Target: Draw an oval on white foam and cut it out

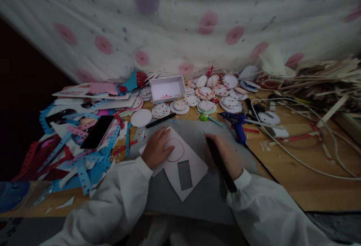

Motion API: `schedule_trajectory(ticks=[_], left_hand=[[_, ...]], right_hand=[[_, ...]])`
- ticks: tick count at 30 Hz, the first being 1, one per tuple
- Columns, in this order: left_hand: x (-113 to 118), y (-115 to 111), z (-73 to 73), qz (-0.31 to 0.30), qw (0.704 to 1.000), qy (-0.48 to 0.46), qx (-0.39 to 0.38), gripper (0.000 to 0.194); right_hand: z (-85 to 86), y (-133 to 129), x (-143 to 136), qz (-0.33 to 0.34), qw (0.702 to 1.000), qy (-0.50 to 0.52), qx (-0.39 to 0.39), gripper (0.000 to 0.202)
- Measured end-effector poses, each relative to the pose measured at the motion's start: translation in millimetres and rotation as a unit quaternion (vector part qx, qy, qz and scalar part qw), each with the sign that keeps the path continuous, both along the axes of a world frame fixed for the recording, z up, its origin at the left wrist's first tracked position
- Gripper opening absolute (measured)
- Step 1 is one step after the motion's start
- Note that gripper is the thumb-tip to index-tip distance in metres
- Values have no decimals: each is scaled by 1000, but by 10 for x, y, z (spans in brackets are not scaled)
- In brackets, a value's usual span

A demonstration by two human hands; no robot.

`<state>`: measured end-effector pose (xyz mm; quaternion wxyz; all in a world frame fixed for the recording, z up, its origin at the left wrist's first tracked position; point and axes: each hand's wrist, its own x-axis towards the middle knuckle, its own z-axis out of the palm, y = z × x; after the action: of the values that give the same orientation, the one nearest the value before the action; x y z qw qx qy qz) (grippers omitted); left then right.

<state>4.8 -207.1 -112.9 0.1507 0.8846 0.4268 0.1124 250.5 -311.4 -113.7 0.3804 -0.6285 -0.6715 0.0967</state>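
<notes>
My left hand (159, 148) lies with its fingers spread on a white sheet of paper or card (197, 169). A red circle (184, 149) is drawn on the sheet beside my fingertips, and a rectangular hole is cut through it nearer to me. Under the sheet is a grey cutting mat (207, 204). My right hand (227, 155), a little blurred, is closed around a long black utility knife (218, 159). The knife's thin tip points away from me, to the right of the sheet and apart from it.
Behind the mat are a white box (167, 90), decorated paper discs (205, 106) and a black pen (160, 120). A blue glue gun (239, 125) with cords lies to the right, before a pile of wood strips (329, 76). Paper scraps (84, 174) and a phone (97, 132) occupy the left.
</notes>
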Motion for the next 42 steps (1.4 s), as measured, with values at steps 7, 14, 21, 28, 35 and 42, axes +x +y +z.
schedule_trajectory(ticks=[7, 14, 21, 28, 35, 42], left_hand=[[-130, 315, 135, 53, 990, -27, -130, 76], [-262, 413, 430, 32, 948, -36, -314, 47], [-296, 272, 1163, 49, 876, -180, -445, 36], [-336, 343, 1218, -34, 843, -81, -531, 31], [-341, 307, 1066, 17, 773, -153, -615, 32], [-332, 286, 1165, -13, 844, -130, -520, 29]], right_hand=[[-112, 404, 271, 115, 978, -171, -13, 52], [181, 396, -61, 142, 990, 14, 7, 43], [353, 454, -322, 339, 869, 228, -279, 32], [429, 420, -259, 302, 799, 407, -323, 35], [367, 363, -239, 277, 714, 516, -383, 37], [436, 374, -301, 277, 799, 438, -303, 30]])
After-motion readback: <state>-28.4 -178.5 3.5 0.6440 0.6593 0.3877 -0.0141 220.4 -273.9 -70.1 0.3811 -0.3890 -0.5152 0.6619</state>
